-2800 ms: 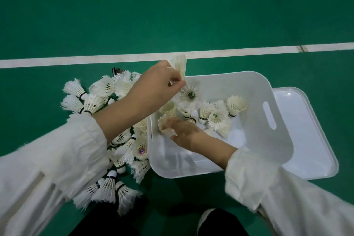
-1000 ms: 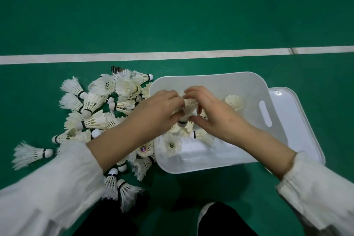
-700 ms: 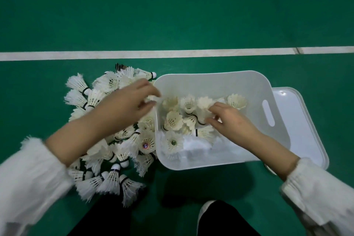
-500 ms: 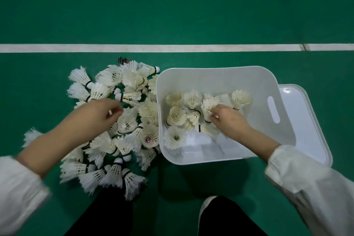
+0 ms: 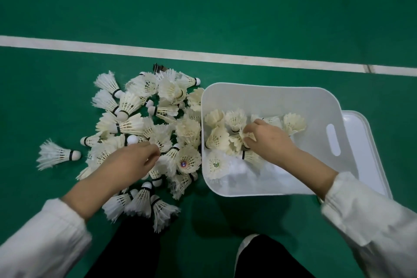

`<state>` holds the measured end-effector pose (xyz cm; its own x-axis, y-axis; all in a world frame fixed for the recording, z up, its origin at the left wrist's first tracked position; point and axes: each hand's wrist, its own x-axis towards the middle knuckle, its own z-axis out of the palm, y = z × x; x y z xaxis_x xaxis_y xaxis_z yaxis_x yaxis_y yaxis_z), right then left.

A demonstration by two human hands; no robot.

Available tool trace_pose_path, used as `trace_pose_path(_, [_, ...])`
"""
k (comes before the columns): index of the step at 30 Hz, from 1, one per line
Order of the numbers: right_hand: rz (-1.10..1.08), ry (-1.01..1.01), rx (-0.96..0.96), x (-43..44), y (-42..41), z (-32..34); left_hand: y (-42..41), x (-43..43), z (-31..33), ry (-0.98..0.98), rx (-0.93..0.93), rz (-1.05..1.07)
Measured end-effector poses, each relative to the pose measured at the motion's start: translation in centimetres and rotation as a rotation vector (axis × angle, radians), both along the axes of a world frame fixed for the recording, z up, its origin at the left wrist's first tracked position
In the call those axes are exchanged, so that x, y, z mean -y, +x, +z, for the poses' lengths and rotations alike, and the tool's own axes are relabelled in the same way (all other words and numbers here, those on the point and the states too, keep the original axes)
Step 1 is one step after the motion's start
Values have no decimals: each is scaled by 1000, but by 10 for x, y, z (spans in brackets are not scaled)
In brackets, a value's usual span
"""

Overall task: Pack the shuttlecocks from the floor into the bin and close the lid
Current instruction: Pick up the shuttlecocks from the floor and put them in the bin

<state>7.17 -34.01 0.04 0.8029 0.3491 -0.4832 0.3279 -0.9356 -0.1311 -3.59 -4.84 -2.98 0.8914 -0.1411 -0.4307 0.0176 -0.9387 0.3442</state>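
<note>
A pile of white feather shuttlecocks point(image 5: 144, 124) lies on the green floor left of a white plastic bin point(image 5: 316, 108). Several shuttlecocks point(image 5: 217, 137) stand packed in the bin's left half. My left hand point(image 5: 126, 162) is down on the near part of the pile, fingers curled around a shuttlecock there. My right hand point(image 5: 268, 140) is inside the bin, its fingertips pinching the feathers of a shuttlecock point(image 5: 247, 136) among the packed ones. The bin's white lid point(image 5: 370, 153) lies flat under and to the right of the bin.
A white court line point(image 5: 203, 55) crosses the floor behind the pile and bin. One stray shuttlecock point(image 5: 56, 154) lies apart at the left. My dark trouser legs and a shoe point(image 5: 252, 246) are at the near edge, below the bin.
My left hand has left the bin and dropped onto the floor pile. My right hand stays in the bin, shifting slightly among the packed shuttlecocks.
</note>
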Motion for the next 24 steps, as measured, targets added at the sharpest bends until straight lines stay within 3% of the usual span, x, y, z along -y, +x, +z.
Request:
trace_pose_path(4, [193,214,130,-51,-17,53,2,-6,6,13,-13,-2])
trace_pose_path(8, [404,291,108,-118,-46,60,-8,-19,12,22,5,34])
trace_pose_path(11, [484,178,47,-152,-66,38,-21,-32,12,10,19,81])
trace_pose_path(18, [446,-357,-75,-167,-85,1,-44,-53,0,-42,-23,200])
trace_pose_path(21, [339,-362,-68,-164,-85,-10,-46,-30,-11,-152,58,173])
trace_pose_path(24, [281,-309,-43,-161,-85,-15,-36,2,-30,-132,140,77])
